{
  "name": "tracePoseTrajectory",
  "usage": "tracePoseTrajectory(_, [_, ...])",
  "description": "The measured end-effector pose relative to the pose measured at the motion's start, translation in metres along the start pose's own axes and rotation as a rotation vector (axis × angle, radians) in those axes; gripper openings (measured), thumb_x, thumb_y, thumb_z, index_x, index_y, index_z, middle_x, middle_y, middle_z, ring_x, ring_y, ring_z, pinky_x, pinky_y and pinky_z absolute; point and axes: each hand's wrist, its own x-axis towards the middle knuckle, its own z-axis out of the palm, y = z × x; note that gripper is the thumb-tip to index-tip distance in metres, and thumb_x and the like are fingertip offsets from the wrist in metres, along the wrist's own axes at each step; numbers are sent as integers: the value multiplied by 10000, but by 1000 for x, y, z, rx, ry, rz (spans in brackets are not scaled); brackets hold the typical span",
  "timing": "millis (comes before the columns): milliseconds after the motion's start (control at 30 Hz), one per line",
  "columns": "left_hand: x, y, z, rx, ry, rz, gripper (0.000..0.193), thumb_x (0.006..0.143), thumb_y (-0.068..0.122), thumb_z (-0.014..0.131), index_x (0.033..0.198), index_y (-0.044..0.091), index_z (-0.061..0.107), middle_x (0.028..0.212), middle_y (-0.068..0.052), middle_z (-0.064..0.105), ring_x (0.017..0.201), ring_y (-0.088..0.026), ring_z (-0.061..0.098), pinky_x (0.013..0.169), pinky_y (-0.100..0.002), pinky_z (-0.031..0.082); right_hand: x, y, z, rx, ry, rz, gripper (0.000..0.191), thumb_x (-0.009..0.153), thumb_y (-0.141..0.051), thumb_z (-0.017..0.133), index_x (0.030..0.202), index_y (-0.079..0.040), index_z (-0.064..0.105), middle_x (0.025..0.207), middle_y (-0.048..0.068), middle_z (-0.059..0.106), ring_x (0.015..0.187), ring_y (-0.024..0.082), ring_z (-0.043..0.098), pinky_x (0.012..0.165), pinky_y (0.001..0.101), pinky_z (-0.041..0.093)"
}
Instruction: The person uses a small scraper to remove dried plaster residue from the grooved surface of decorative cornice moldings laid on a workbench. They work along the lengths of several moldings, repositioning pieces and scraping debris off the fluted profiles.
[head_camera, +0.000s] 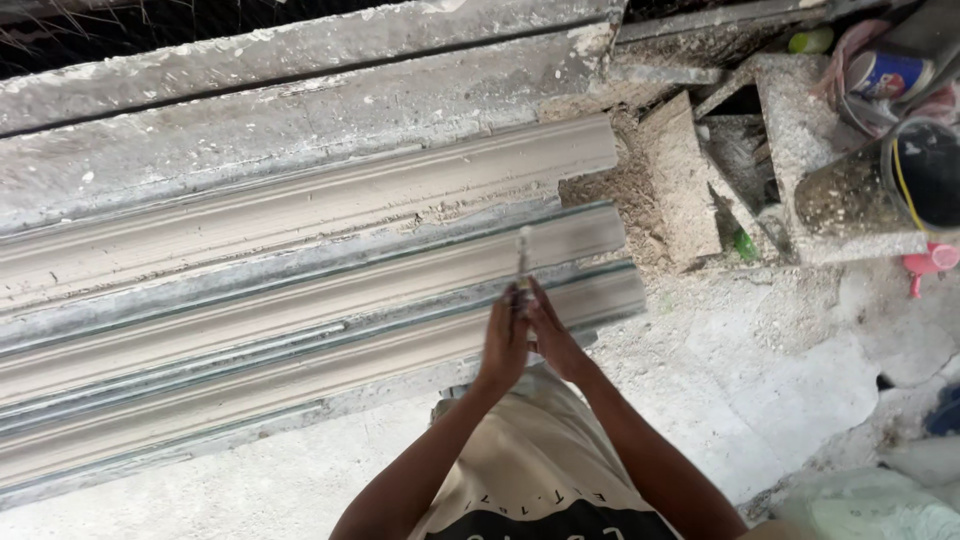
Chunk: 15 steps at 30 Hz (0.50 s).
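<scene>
So we had both hands up together in front of us, right over the long mouldings. Our left hand (503, 340) and right hand (548, 335) were pressed close, palms almost touching, both closed around a thin grey tool (523, 255), some kind of narrow blade or stick, hard to tell which since it was blurred. It stuck straight up out of our fingers, its tip over the middle moulding (300, 300).

Those mouldings were long grey cast strips lying side by side, running from the left edge across to about the centre. The upper moulding (350, 195) had a rough, crumbly edge, and the lower moulding (250, 385) sat nearest our body. They seemed to rest in metal forms on a dusty concrete floor (760, 380).

Off to the right were broken concrete blocks (800, 150), a black bucket (925, 170), a blue and white cup (885, 75) and something pink (930, 262).
</scene>
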Motion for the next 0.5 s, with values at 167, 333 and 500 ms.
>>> tracePoseTrajectory(167, [-10,21,20,353,-170,99,407,965,158,534,1344,47,631,1447,-187,568,1285,-424,528,1034,-536,415,-35,-13,-26,-28,-6,-191,414,1199,-355,464,1374,18,504,954,106,481,697,82,466,531,247,369])
tracePoseTrajectory(333, [21,-2,34,418,-146,25,381,1016,206,554,1357,45,608,1464,-237,515,1332,-447,489,1076,-570,404,-51,-39,-80,-109,95,-97,419,1061,-228,495,1443,-60,463,1081,48,668,613,50,522,435,235,394])
tracePoseTrajectory(500, [104,-42,77,526,-27,3,451,1011,217,530,1428,47,505,1481,-289,487,1348,-479,482,1086,-596,422,-34,-78,-171,-78,167,-165,448,1030,-198,527,1465,-103,483,1034,6,680,512,35,427,403,230,363])
